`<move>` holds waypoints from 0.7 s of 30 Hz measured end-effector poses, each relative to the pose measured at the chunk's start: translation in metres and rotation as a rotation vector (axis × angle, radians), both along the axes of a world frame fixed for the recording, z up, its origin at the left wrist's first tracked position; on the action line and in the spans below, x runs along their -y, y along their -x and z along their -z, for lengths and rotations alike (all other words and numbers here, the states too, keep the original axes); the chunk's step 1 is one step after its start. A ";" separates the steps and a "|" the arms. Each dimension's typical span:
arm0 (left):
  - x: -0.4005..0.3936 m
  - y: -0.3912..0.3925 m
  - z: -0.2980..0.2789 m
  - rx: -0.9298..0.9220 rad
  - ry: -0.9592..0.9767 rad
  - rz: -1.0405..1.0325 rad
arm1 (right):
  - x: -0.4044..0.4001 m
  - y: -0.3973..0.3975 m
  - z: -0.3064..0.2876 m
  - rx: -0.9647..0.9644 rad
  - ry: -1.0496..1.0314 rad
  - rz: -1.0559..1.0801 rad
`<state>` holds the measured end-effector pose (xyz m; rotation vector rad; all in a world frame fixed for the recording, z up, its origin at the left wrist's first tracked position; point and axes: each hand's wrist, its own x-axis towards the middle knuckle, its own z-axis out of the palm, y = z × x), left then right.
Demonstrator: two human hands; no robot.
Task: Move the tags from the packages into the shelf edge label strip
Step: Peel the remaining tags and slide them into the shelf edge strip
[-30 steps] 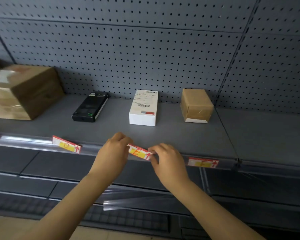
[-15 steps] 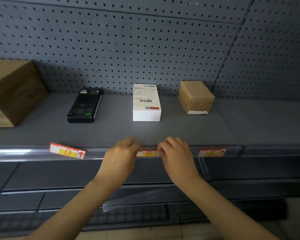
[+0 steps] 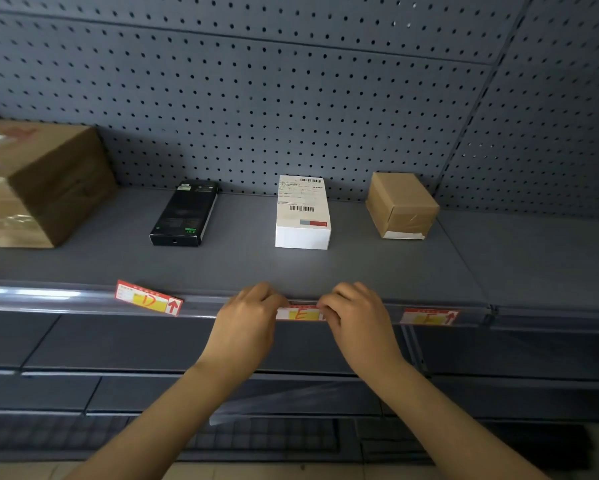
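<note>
A red, white and yellow tag marked E [image 3: 300, 313] sits level in the clear label strip [image 3: 66, 301] along the shelf's front edge. My left hand [image 3: 248, 318] pinches its left end and my right hand [image 3: 355, 315] pinches its right end. A tag marked D [image 3: 148, 301] lies tilted against the strip to the left. A third tag [image 3: 429, 317] sits in the strip to the right. Behind, on the shelf, stand a black box [image 3: 184, 213], a white box [image 3: 302, 213] and a small brown package [image 3: 402, 205].
A large cardboard box [image 3: 38, 181] stands at the shelf's left end. Grey pegboard [image 3: 291, 98] backs the shelf [image 3: 242, 265]. A lower shelf with a loose clear strip [image 3: 291, 400] lies below my forearms.
The E tag went from tilted in front of the strip to level within it, with both hands still on its ends. The camera view shifted slightly.
</note>
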<state>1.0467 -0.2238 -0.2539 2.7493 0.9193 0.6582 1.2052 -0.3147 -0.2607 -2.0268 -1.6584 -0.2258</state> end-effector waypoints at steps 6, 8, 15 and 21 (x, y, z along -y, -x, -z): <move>0.005 0.001 0.000 -0.003 -0.002 -0.017 | 0.003 0.002 -0.001 0.000 -0.003 -0.009; 0.006 0.005 0.000 0.005 -0.005 -0.037 | 0.003 0.005 -0.002 -0.005 -0.009 -0.026; -0.008 0.040 -0.006 0.015 -0.010 -0.179 | -0.021 0.045 -0.002 -0.064 -0.024 -0.145; -0.052 0.099 -0.022 -0.041 -0.080 -0.376 | -0.065 0.109 -0.005 -0.106 -0.040 -0.230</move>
